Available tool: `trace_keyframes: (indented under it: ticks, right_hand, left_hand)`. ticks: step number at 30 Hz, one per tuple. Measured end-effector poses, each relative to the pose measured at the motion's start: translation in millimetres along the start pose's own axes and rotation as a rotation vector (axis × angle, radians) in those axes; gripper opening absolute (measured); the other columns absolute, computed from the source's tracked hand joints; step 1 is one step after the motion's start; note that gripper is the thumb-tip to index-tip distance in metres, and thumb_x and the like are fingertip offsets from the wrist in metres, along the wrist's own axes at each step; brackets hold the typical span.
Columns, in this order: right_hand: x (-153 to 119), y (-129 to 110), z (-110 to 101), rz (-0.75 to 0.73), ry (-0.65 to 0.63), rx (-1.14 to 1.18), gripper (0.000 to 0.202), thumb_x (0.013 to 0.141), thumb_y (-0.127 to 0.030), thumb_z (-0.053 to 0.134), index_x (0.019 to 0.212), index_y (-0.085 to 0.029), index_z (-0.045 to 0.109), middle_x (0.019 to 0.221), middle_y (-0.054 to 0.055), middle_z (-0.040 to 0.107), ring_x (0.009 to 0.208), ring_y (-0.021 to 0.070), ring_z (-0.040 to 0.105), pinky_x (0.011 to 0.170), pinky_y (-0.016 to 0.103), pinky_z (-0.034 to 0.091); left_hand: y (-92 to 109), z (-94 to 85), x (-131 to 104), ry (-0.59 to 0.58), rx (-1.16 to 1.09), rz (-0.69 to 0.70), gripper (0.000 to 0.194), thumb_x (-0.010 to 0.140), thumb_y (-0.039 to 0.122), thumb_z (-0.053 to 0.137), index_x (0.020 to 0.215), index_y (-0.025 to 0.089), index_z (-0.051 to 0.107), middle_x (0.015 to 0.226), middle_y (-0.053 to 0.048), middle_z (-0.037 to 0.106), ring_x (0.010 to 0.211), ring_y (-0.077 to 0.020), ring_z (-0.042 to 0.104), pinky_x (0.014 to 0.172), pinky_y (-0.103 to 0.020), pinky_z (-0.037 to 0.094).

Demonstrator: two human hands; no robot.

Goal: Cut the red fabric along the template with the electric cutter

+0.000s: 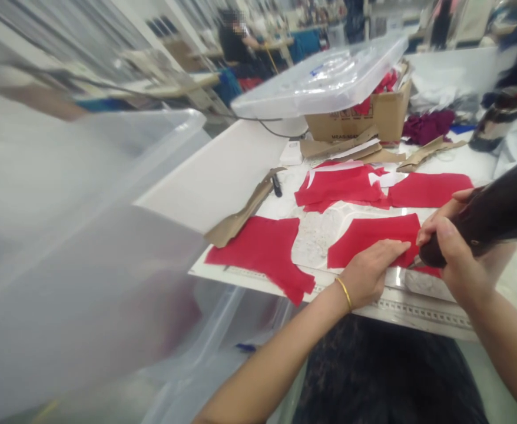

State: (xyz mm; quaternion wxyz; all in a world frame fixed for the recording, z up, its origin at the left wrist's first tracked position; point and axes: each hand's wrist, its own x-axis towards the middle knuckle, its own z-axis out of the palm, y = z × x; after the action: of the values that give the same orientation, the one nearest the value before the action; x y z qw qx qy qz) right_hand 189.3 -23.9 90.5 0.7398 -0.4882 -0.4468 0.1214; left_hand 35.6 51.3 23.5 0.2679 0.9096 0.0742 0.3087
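A red fabric piece (360, 235) lies flat near the front edge of the white table (318, 235). My left hand (373, 268), with a yellow bangle at the wrist, presses on it with fingers stretched out. My right hand (457, 247) is wrapped round a dark, thick tool (501, 206), whose pointed metal tip meets the fabric just right of my left fingertips. Another red piece (258, 244) hangs partly over the edge at the left. Behind lie stacked red pieces (338, 185) and one more red piece (430, 189).
Large translucent bins (121, 153) stand at the left. A cardboard box (351, 123) with a plastic lid (324, 76) on it is at the back. Brown paper patterns (245, 212), a dark bottle (497, 121) and purple cloth (428, 125) lie around. A person (236, 44) sits far behind.
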Motion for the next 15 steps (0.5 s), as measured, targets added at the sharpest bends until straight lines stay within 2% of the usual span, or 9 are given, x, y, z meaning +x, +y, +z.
trace_keyframes:
  ticks: [8, 12, 15]
  right_hand:
    - [0.9, 4.1, 0.7, -0.041, -0.016, -0.040, 0.015, 0.090, -0.029, 0.071, 0.097, -0.026, 0.058, 0.064, -0.005, 0.057, 0.053, 0.0148, 0.056, 0.053, 0.033, 0.052]
    - [-0.5, 3.4, 0.7, -0.013, 0.034, -0.106, 0.017, 0.088, -0.028, 0.072, 0.095, -0.025, 0.057, 0.066, -0.006, 0.058, 0.054, 0.0140, 0.058, 0.055, 0.032, 0.054]
    - [-1.2, -0.6, -5.2, -0.035, -0.021, -0.142, 0.015, 0.094, -0.033, 0.067, 0.089, -0.024, 0.056, 0.068, -0.004, 0.056, 0.057, 0.0133, 0.059, 0.060, 0.032, 0.057]
  left_hand:
    - [-0.8, -0.5, -0.2, 0.001, -0.013, -0.001, 0.050, 0.093, 0.001, 0.040, 0.139, 0.014, 0.053, 0.135, -0.015, 0.068, 0.128, -0.0250, 0.065, 0.109, -0.044, 0.056]
    - [0.9, -0.9, 1.2, -0.001, -0.012, -0.006, 0.050, 0.094, 0.002, 0.040, 0.140, 0.016, 0.053, 0.133, -0.014, 0.069, 0.127, -0.0256, 0.065, 0.108, -0.045, 0.057]
    - [5.2, -0.2, 4.4, -0.027, -0.025, 0.010, 0.054, 0.094, 0.002, 0.040, 0.144, 0.020, 0.049, 0.135, -0.012, 0.068, 0.129, -0.0247, 0.064, 0.109, -0.045, 0.056]
